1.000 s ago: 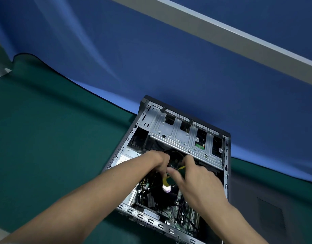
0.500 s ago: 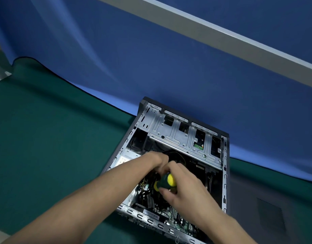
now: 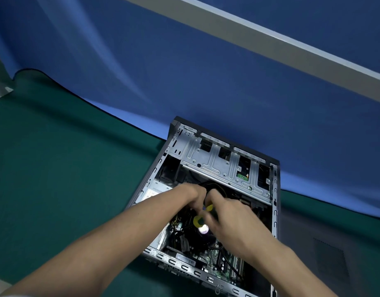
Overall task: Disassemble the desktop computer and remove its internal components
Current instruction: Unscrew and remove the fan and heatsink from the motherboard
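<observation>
The open desktop case (image 3: 274, 202) lies on its side on the green mat, its silver drive cage (image 3: 223, 166) at the far end and the green motherboard (image 3: 214, 254) near me. My right hand (image 3: 231, 224) grips a yellow-and-green screwdriver (image 3: 200, 218) over the dark middle of the case. My left hand (image 3: 191, 196) reaches in beside it, fingers curled down at the tool's shaft; what they hold is hidden. The screwdriver's tip is hidden behind the hands.
A green mat (image 3: 67, 168) covers the table to the left. A blue cloth backdrop (image 3: 206, 82) hangs right behind the case. The grey side panel (image 3: 326, 264) lies flat to the right of the case. A grey bracket (image 3: 0, 91) stands at the far left.
The screwdriver handle has turned and shifted in my right hand, now tilted lower toward me. Both hands stay inside the case at the same spot.
</observation>
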Tool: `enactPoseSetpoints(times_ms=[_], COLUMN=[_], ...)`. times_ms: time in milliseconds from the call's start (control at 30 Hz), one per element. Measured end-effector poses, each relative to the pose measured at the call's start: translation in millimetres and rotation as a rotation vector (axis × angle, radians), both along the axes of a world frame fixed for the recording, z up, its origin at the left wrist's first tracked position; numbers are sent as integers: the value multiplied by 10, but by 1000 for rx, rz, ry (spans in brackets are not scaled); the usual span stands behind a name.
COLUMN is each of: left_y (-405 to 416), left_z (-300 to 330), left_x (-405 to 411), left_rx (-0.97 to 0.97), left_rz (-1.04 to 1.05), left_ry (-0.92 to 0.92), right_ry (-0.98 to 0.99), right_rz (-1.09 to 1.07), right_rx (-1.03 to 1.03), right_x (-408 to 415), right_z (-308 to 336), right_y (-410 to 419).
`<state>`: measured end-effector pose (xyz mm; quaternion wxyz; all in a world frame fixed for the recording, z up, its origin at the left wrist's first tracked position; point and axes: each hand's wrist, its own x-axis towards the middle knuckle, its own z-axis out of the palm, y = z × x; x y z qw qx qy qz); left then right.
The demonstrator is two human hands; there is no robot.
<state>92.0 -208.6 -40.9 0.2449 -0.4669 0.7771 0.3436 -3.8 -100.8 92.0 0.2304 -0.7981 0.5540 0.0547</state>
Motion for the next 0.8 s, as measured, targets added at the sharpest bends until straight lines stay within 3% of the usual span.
enactPoseSetpoints(times_ms=[67, 233, 367, 500, 667, 800], left_y=[-6, 21, -8, 10, -8, 5], left_z=[15, -13, -3, -41, -28, -32], left_x=[20, 11, 29, -14, 0, -13], left_rx=[13, 4, 41, 13, 26, 16], left_rz=[9, 54, 93, 66, 63, 70], left_ry=[-4, 23, 26, 23, 18, 13], right_ry=[-34, 169, -58, -8, -99, 122], right_rz=[107, -3, 71, -113, 15, -75], right_rx=[70, -63, 53, -101, 6, -111], right_x=[30, 22, -9, -30, -64, -53], right_z=[35, 27, 1, -80, -81, -52], right_y=[20, -67, -7, 48, 76, 49])
